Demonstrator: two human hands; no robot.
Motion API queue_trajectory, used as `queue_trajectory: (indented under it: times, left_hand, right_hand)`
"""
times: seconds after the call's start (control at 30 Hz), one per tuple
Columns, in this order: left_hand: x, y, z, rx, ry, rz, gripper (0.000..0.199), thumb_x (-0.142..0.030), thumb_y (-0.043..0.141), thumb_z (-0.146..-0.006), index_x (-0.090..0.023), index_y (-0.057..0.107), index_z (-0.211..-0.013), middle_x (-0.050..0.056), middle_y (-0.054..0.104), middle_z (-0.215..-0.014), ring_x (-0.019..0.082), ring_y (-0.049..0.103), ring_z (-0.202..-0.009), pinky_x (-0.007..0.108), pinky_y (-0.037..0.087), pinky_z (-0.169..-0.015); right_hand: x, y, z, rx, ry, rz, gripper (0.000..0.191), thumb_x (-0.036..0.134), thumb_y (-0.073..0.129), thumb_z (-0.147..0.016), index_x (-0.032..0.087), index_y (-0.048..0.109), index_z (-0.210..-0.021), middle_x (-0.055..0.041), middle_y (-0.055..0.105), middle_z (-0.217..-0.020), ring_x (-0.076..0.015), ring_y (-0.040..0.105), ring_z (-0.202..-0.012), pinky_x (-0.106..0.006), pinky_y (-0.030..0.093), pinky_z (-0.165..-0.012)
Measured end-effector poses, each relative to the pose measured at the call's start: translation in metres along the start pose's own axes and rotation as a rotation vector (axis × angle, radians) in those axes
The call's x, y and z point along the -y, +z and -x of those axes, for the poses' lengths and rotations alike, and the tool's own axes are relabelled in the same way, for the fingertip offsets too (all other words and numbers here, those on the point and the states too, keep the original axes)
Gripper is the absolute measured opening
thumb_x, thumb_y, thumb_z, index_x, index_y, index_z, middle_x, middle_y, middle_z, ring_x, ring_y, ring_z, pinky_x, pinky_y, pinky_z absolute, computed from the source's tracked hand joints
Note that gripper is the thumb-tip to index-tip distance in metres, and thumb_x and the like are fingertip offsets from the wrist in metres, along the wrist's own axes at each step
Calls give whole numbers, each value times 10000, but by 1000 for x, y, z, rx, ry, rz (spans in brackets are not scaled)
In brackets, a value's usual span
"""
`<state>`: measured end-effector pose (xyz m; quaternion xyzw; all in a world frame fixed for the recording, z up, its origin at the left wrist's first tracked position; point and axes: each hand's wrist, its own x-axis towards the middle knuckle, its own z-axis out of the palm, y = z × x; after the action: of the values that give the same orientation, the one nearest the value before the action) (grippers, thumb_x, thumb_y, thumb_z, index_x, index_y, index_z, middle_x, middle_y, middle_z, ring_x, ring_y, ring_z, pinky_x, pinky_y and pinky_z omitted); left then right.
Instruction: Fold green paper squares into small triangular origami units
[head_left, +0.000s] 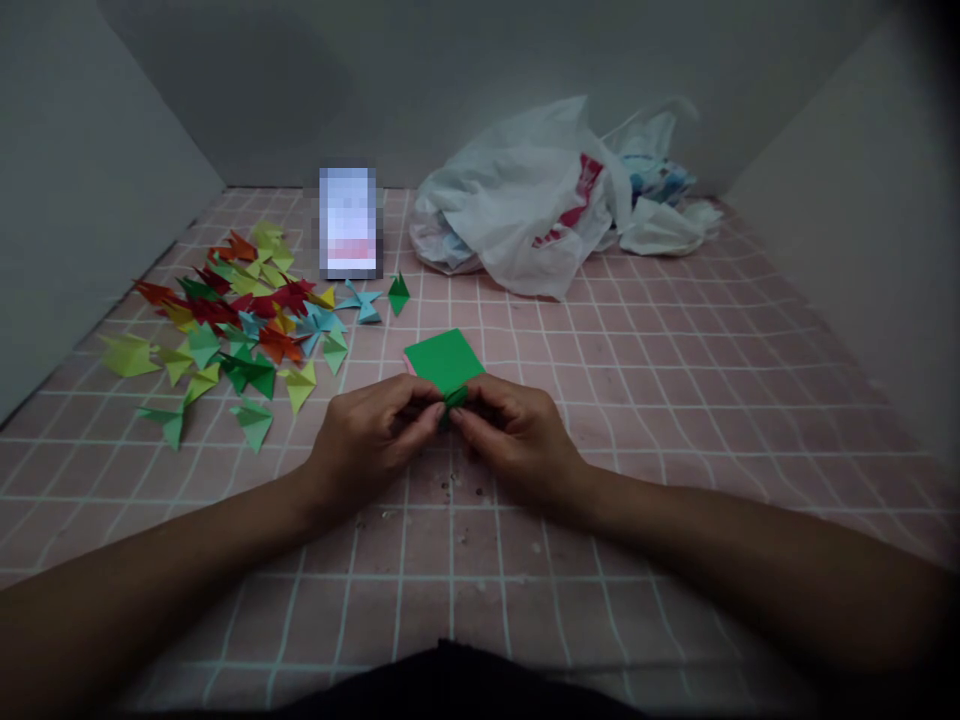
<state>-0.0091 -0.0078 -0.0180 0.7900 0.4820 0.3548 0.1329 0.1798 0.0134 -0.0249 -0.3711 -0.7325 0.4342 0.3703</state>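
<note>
A small folded piece of green paper (454, 397) is pinched between my two hands, near the middle of the view. My left hand (375, 425) grips its left side with thumb and fingertips. From the right, my right hand (521, 430) holds the other side the same way. Just beyond my fingers lies a stack of square paper (446, 355), green on top with a pink edge showing at its left. The exact folds of the held piece are too small to tell.
Several folded paper cranes (240, 310) in many colours spread over the left of the checked cloth (675, 400). A blurred lit screen (348, 220) stands behind them. White plastic bags (525, 200) lie at the back right, and walls enclose the sides and back.
</note>
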Motion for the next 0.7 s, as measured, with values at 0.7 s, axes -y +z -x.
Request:
queue_trajectory:
  times: [0.7]
  left_hand:
    - [-2, 0, 0, -50, 230, -300, 102, -166, 558, -917, -202, 598, -831, 59, 699, -829, 198, 688, -783, 309, 554, -675]
  right_hand:
    - [4, 6, 3, -25, 155, -161, 205, 204, 590, -851, 216, 471, -685, 25, 513, -627, -131, 485, -623, -251, 359, -541]
